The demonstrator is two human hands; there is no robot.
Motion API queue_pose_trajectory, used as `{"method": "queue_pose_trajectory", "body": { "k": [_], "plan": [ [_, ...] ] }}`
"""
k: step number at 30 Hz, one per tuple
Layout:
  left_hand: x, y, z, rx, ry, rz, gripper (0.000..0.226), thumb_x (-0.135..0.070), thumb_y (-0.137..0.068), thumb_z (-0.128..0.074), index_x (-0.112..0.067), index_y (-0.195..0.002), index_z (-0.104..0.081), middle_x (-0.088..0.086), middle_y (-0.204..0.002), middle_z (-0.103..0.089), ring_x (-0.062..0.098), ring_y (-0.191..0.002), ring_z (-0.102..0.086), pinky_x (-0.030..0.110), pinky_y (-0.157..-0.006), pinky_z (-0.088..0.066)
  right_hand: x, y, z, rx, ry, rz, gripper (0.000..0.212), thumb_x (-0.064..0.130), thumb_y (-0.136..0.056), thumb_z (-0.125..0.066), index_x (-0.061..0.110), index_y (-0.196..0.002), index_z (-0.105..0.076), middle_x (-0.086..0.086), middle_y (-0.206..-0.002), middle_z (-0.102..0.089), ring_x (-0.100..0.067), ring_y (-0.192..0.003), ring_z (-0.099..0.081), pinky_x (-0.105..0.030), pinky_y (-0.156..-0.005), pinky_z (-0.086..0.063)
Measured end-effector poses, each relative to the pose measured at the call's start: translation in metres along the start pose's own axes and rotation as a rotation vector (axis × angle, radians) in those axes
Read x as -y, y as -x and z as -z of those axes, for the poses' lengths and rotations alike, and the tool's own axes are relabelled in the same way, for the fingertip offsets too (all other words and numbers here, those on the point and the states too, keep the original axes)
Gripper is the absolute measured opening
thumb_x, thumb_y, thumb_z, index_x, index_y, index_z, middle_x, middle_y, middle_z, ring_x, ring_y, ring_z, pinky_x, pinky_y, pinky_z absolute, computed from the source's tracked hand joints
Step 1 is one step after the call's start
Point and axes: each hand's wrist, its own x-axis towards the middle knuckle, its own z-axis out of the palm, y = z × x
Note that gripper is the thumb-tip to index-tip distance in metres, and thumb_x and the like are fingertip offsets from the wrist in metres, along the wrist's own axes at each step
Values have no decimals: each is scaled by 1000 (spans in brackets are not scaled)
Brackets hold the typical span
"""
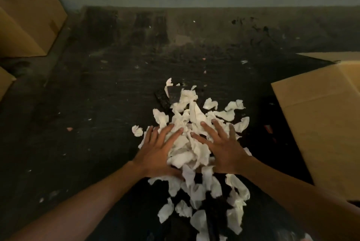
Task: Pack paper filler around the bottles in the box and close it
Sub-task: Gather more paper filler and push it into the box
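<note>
Loose heap of crumpled white paper filler scraps (191, 149) sits on the dark, scuffed floor (97, 94), torn into uneven pieces, thickest in the middle and scattering out toward the near edge of view. Both hands are flat on the heap with fingers spread: left hand (158, 150) presses on the heap's left side, right hand (221, 146) on its right side, palms down, thumbs pointing in toward each other, neither one clenched around anything. Bare forearms come in from the bottom corners. A small dark flat object (167, 96) pokes out from under the far end of the paper; cannot tell what it is. Brown cardboard box with open flaps (319, 116) stands at the right, near the heap but not touching it; its inside is not visible. Two more brown cardboard boxes (25, 14) stand at the far left, well apart from the paper. Tiny paper bits dot the floor.
</note>
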Motion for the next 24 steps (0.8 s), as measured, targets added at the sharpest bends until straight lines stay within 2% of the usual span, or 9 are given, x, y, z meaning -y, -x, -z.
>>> {"method": "queue_pose_trajectory", "body": {
  "k": [3,7,9,11,15,17,20,22,24],
  "plan": [
    [-5,11,-5,-82,32,16,111,-95,-63,-42,-44,-153,-2,2,-158,-14,30,-140,-17,49,-117,-13,10,13,-5,-75,-2,-10,102,82,-68,-49,47,-154,-6,-6,-164,-16,-41,-147,-13,-71,-108,-19],
    [-19,21,-14,-254,-68,-17,77,-75,-74,-45,-28,-134,-36,7,-129,-50,30,-108,-52,45,-89,-45,18,26,-13,-216,-32,4,93,63,-60,-77,36,-141,-41,-8,-140,-50,-36,-121,-46,-56,-89,-43],
    [-21,23,-21,-323,-86,-7,67,-63,-75,-57,-22,-125,-40,10,-120,-57,32,-100,-58,43,-83,-50,19,28,-16,-320,-59,15,84,48,-55,-87,30,-131,-56,-9,-126,-59,-34,-109,-53,-49,-78,-51],
    [-24,24,-24,-355,-87,11,70,-51,-69,-76,-19,-121,-43,12,-115,-63,32,-95,-64,41,-79,-55,19,29,-18,-391,-108,22,75,37,-52,-90,27,-121,-64,-9,-114,-63,-32,-99,-60,-41,-62,-55],
    [-34,21,-20,-362,-53,111,62,-25,-57,-90,-11,-107,-55,10,-99,-68,29,-77,-69,34,-59,-55,18,20,-14,-352,-176,-27,62,26,-53,-94,17,-109,-69,-11,-98,-67,-32,-79,-69,-39,-47,-53],
    [-39,15,-15,-348,22,242,49,-20,-71,-82,-9,-113,-59,9,-107,-68,30,-89,-69,37,-68,-54,16,12,-6,-335,-200,-69,50,26,-69,-87,9,-112,-70,-15,-101,-68,-38,-77,-70,-43,-55,-55],
    [-50,9,-5,-331,103,401,34,-22,-86,-66,-13,-118,-56,7,-113,-67,28,-103,-65,39,-85,-50,15,2,9,-315,-332,-178,48,33,-94,-60,8,-135,-55,-15,-121,-64,-37,-104,-64,-43,-85,-51],
    [-56,11,5,-327,166,479,34,-21,-87,-63,-13,-120,-56,9,-113,-68,31,-107,-64,40,-90,-48,13,1,22,-231,-418,-241,52,37,-97,-54,11,-142,-48,-14,-126,-63,-32,-115,-59,-41,-94,-48],
    [-59,17,15,-342,195,525,35,-21,-88,-60,-13,-122,-56,12,-112,-69,35,-107,-63,42,-92,-49,10,4,37,-190,-473,-263,54,41,-97,-52,14,-144,-46,-15,-125,-63,-31,-116,-57,-41,-95,-47]
  ]
}}
